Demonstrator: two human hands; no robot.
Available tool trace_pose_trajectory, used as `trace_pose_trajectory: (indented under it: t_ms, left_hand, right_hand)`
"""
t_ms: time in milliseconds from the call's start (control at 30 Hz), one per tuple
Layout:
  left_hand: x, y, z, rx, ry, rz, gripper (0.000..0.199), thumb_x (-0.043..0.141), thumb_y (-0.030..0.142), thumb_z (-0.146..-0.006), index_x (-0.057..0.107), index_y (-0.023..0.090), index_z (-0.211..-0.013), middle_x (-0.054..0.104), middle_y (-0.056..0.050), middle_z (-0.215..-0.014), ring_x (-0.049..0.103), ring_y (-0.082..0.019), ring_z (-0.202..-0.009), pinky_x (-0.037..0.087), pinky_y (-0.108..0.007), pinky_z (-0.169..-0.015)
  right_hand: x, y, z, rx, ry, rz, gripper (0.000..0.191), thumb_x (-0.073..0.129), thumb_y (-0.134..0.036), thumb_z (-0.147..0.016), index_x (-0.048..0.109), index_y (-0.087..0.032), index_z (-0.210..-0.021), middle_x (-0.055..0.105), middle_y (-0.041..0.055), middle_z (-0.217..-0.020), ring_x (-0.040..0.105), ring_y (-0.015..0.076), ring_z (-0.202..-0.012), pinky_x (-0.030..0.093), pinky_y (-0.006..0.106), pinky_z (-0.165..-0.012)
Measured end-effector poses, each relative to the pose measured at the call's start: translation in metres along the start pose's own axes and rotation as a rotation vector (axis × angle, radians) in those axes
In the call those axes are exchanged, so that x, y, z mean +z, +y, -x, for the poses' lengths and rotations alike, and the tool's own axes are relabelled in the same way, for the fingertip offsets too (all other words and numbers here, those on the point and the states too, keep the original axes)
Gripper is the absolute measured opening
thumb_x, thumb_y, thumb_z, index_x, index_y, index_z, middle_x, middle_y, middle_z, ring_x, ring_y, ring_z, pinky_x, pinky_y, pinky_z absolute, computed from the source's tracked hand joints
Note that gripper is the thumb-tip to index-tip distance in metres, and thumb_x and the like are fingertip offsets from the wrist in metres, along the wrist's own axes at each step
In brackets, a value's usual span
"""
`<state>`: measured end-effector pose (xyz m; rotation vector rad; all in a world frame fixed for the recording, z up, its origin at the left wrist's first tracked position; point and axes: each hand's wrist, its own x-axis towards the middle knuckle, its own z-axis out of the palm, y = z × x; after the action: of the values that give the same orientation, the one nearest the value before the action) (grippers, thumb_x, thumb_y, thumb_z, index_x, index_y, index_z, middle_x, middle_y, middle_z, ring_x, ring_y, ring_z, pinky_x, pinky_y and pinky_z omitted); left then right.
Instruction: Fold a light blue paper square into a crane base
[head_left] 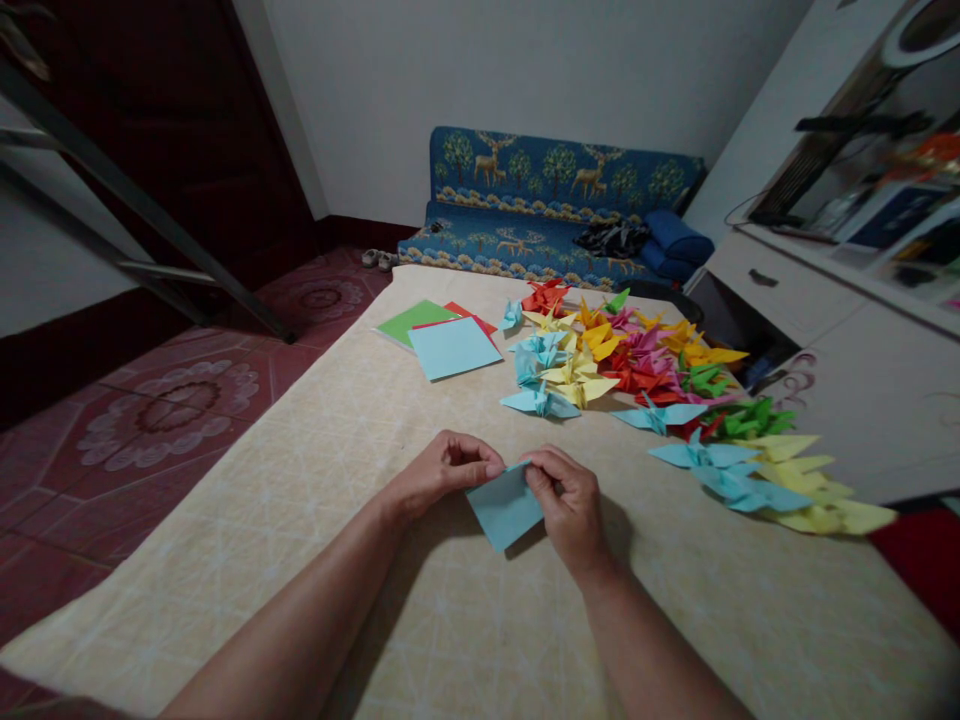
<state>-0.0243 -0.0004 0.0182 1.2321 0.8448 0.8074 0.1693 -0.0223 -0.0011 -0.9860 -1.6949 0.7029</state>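
A light blue sheet of origami paper (506, 508), smaller than the sheets lying further back, is held just above the table between both hands. My left hand (454, 465) pinches its upper left corner between thumb and fingers. At its upper right edge, my right hand (566, 500) grips the paper with thumb and curled fingers. Beyond the hands lies a stack of origami paper (456, 348), light blue on top with green and red sheets showing beneath. Folded paper cranes (540, 400) in blue, yellow, red, pink, orange and green crowd the table's right side.
A cream patterned cloth covers the table (247, 560). Behind it stands a blue sofa (510, 235) with a deer print. A metal ladder (135, 190) leans at the left over red floor tiles, and a white cabinet (862, 400) stands at the right.
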Motion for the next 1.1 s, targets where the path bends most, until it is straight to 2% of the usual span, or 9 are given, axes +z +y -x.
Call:
trace_pose_trajectory:
  t_ms: [167,367,500,633,733,833,933,1033,1100]
  left_hand:
    - [0.0,0.0,0.002,-0.019,-0.052,0.018,0.025,0.072,0.034,-0.073,0.073,0.011,-0.081,0.065,-0.004,-0.07,0.053,-0.012,-0.065,0.039,-0.022,-0.061]
    - [0.004,-0.006,0.0,0.056,-0.1,-0.012,0.024,0.07,0.028,-0.076,0.07,0.012,-0.094,0.065,-0.005,-0.078,0.055,-0.012,-0.069,0.04,-0.021,-0.063]
    - [0.01,-0.01,-0.004,0.089,-0.054,-0.057,0.026,0.072,0.025,-0.073,0.069,0.011,-0.095,0.067,-0.006,-0.083,0.058,-0.014,-0.072,0.043,-0.023,-0.066]
    - [0.012,-0.013,-0.007,0.131,0.114,-0.04,0.027,0.072,0.032,-0.074,0.069,0.011,-0.091,0.067,-0.005,-0.078,0.059,-0.013,-0.068,0.044,-0.023,-0.064]
    - [0.01,-0.013,-0.009,0.163,0.27,-0.067,0.032,0.074,0.035,-0.072,0.068,0.013,-0.096,0.065,-0.002,-0.072,0.057,-0.012,-0.063,0.042,-0.021,-0.059]
    - [0.008,-0.013,-0.009,0.171,0.347,-0.104,0.035,0.075,0.034,-0.07,0.068,0.013,-0.097,0.062,0.0,-0.068,0.054,-0.011,-0.059,0.04,-0.02,-0.055]
    - [0.006,-0.012,-0.008,0.166,0.35,-0.139,0.036,0.076,0.032,-0.069,0.068,0.014,-0.099,0.058,0.002,-0.064,0.051,-0.009,-0.056,0.038,-0.019,-0.052]
    - [0.002,-0.011,-0.006,0.144,0.373,-0.133,0.033,0.077,0.031,-0.069,0.07,0.015,-0.096,0.058,0.002,-0.065,0.05,-0.009,-0.056,0.036,-0.018,-0.051]
    - [-0.003,-0.009,-0.005,0.094,0.387,-0.069,0.034,0.078,0.033,-0.067,0.069,0.015,-0.095,0.059,0.001,-0.069,0.051,-0.009,-0.056,0.037,-0.019,-0.05]
  right_hand:
    - [0.002,-0.003,-0.001,0.021,0.005,-0.087,0.016,0.053,-0.018,-0.089,0.066,-0.019,-0.079,0.059,0.0017,-0.075,0.057,0.0153,-0.07,0.041,0.026,-0.062]
    - [0.004,0.001,-0.002,0.151,0.101,-0.085,0.016,0.056,-0.022,-0.087,0.066,-0.018,-0.074,0.06,0.0015,-0.072,0.056,0.0152,-0.069,0.041,0.025,-0.06]
    - [0.006,0.007,0.001,0.232,0.171,-0.101,0.013,0.057,-0.025,-0.085,0.065,-0.018,-0.078,0.06,0.0012,-0.073,0.056,0.0156,-0.069,0.042,0.024,-0.06]
    - [0.008,0.007,0.003,0.303,0.155,-0.159,0.012,0.056,-0.024,-0.086,0.065,-0.02,-0.093,0.063,0.0018,-0.079,0.059,0.0155,-0.069,0.046,0.024,-0.06]
    - [0.011,0.004,0.003,0.223,0.088,-0.129,0.039,0.052,-0.01,-0.082,0.059,-0.024,-0.117,0.063,0.0055,-0.104,0.062,0.0172,-0.084,0.05,0.026,-0.067]
    - [0.012,0.0,0.002,0.068,0.045,0.049,0.053,0.048,0.0,-0.076,0.062,-0.029,-0.118,0.054,0.0064,-0.118,0.056,0.0196,-0.107,0.049,0.031,-0.083]
    - [0.011,-0.004,0.002,-0.034,0.06,0.176,0.046,0.051,0.003,-0.072,0.068,-0.028,-0.101,0.05,0.0069,-0.122,0.048,0.0232,-0.119,0.044,0.038,-0.095]
    - [0.006,-0.008,0.002,-0.073,0.068,0.202,0.032,0.06,0.002,-0.067,0.068,-0.023,-0.085,0.048,0.0091,-0.125,0.049,0.0268,-0.118,0.046,0.04,-0.091]
    - [0.002,-0.011,0.002,-0.09,0.059,0.175,0.028,0.065,0.0,-0.066,0.067,-0.022,-0.084,0.048,0.0102,-0.126,0.05,0.0279,-0.117,0.047,0.04,-0.089]
